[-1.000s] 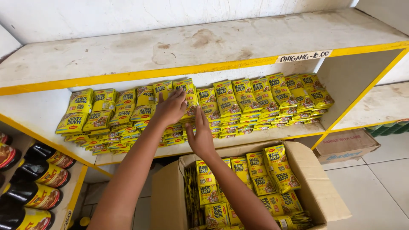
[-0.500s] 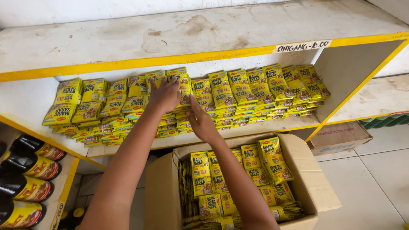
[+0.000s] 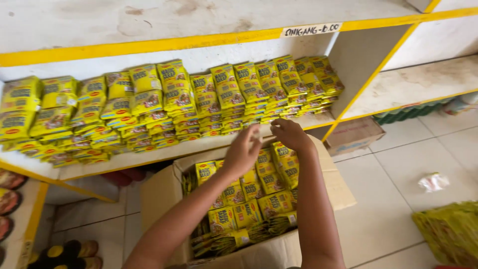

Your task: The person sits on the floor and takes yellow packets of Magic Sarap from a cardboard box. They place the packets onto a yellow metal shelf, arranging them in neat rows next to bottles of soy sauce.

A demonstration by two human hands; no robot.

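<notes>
At frame centre, the left hand (image 3: 244,152) and right hand (image 3: 290,134) hover loosely open, holding nothing, over the cardboard box (image 3: 159,192), so gather several yellow sachets (image 3: 234,216) squarely before lifting them.

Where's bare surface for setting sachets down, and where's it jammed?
Free: the top shelf board above the yellow edge; the side shelf right of the white divider; the floor tiles between the cardboard box and the crumpled wrapper. Crowded: the middle shelf, filled with yellow sachets, and the box under the left hand and right hand.
</notes>
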